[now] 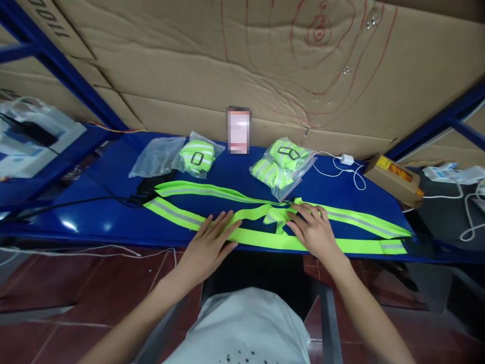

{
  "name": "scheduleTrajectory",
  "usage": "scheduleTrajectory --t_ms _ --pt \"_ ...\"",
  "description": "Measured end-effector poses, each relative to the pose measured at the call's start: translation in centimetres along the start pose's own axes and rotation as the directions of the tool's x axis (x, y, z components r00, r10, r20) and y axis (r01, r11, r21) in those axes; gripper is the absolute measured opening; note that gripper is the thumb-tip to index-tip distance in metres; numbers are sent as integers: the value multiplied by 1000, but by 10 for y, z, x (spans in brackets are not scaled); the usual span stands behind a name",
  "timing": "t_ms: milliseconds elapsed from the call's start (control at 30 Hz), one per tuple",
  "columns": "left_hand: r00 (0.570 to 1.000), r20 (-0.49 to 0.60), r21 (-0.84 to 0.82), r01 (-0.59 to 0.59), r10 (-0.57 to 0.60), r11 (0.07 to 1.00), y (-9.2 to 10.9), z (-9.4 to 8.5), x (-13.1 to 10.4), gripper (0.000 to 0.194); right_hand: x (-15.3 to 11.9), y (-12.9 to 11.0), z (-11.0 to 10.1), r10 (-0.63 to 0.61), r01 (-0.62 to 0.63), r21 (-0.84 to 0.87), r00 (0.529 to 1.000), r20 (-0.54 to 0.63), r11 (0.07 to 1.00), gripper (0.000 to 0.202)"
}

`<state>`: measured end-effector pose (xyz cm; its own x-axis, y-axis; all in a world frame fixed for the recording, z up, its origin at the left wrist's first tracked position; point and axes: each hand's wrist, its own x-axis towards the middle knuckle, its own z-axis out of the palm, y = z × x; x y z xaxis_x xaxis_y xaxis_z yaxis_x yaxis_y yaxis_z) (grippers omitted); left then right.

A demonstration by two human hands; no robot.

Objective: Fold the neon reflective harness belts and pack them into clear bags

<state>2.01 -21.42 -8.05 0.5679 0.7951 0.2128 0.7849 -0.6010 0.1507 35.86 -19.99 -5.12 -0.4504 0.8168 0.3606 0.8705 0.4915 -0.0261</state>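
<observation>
Neon yellow-green reflective straps [271,240] with grey stripes, like a safety harness, lie stretched across the blue table. My left hand [212,240] rests flat on the front strap, left of the middle, with its fingers spread. My right hand [314,227] lies over the place where the straps meet, fingers stretched out and apart, touching the bands; its fingertips partly cover the join. Between my hands, a short twisted piece of the band [276,215] stands up a little. Black parts [151,187] sit at the straps' left end.
Behind the straps lie bagged folded neon straps [199,156], more bagged straps [280,167] and a clear plastic bag [157,155]. A phone [239,130] leans on the cardboard wall [182,65]. To the right are a white charger [345,160] with cable and a cardboard box [394,179].
</observation>
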Motion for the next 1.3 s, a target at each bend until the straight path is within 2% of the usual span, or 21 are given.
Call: scheduleTrajectory --t_ms 133,300,433,500,533,600,667,800,1000,1133,1300 --pt "1000 -5 -18 1 -1 1000 -7 -1 -5 54 -15 17 3 57 -57 -15 998 19 998 32" --pt "1000 -3 -69 8 -8 998 -5 -6 -3 43 -19 23 7 57 -58 42 998 18 997 34" --pt "988 -134 -210 44 -74 977 18 -8 10 34 -16 23 11 54 -51 107 998 -23 993 33" --pt "978 -202 -288 -8 -53 958 36 -7 17 37 -14 25 13 52 -47 147 998 -33 988 32" --pt "977 -214 -302 -69 3 951 46 -6 21 38 -13 27 14 50 -45 171 998 -27 984 32" --pt "971 -170 -264 -207 166 942 61 -1 29 39 -12 31 15 40 -40 222 999 3 974 32" --pt "958 -70 -184 -288 280 940 71 6 36 41 -11 35 17 32 -40 270 999 35 962 31" --pt "960 40 -103 -273 278 957 69 15 45 45 -6 45 19 35 -51 317 998 55 947 30" --pt "950 84 -195 -279 299 940 52 2 53 46 3 72 12 59 -62 424 998 21 903 24" --pt "940 63 -228 -312 334 922 47 -5 68 37 9 80 10 66 -70 454 998 24 888 21" --pt "918 -14 -46 -396 395 917 64 -2 106 25 21 81 13 50 -54 488 999 21 871 21"
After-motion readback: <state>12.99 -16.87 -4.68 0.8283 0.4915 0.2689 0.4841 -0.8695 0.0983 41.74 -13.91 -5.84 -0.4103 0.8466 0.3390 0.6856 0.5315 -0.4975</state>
